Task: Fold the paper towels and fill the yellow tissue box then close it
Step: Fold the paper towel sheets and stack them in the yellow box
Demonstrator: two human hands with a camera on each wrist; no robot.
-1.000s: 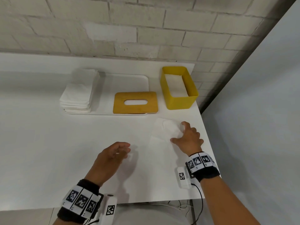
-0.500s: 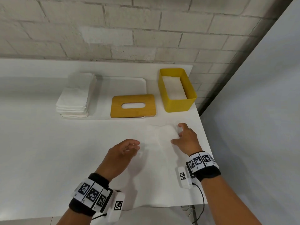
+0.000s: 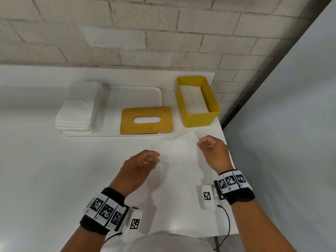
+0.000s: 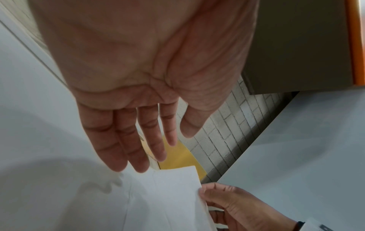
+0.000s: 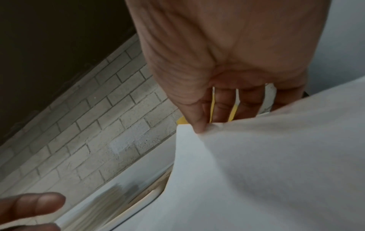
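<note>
Right hand (image 3: 212, 153) had lifted paper towel (image 3: 181, 160) corner, pinched, near surface (image 3: 54, 179) right edge since 1 s ago; left hand (image 3: 140, 166) hovered spread. Fold underway; yellow tissue box (image 3: 200, 119) part-filled.

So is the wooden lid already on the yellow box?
No, the wooden lid lies flat on the tray, beside the open yellow box.

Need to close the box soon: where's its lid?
In the head view, the wooden lid lies flat on the white tray, just left of the yellow box.
</note>
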